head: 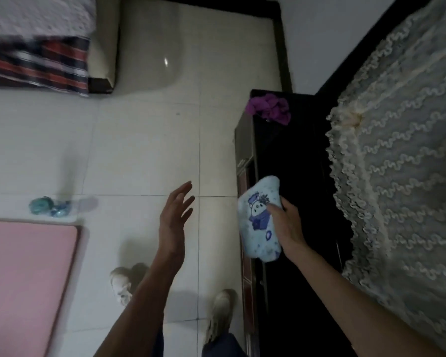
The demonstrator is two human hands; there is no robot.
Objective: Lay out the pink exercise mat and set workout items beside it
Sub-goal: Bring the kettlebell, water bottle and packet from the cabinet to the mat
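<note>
The pink exercise mat [23, 279] lies flat on the white tile floor at the lower left. Just beyond its far edge lies a blurred bluish-green bottle or similar item [49, 206]. My right hand [287, 228] grips a folded light blue towel [259, 220] with a cartoon print, held at the edge of a dark cabinet [289, 155]. My left hand [174, 222] hovers over the floor with fingers spread, holding nothing.
A purple cloth [268, 108] sits on the far end of the dark cabinet. A lacy grey curtain [402, 163] hangs at the right. A bed with a striped blanket [36, 63] is at the upper left. My shoes [220, 315] stand on the tiles.
</note>
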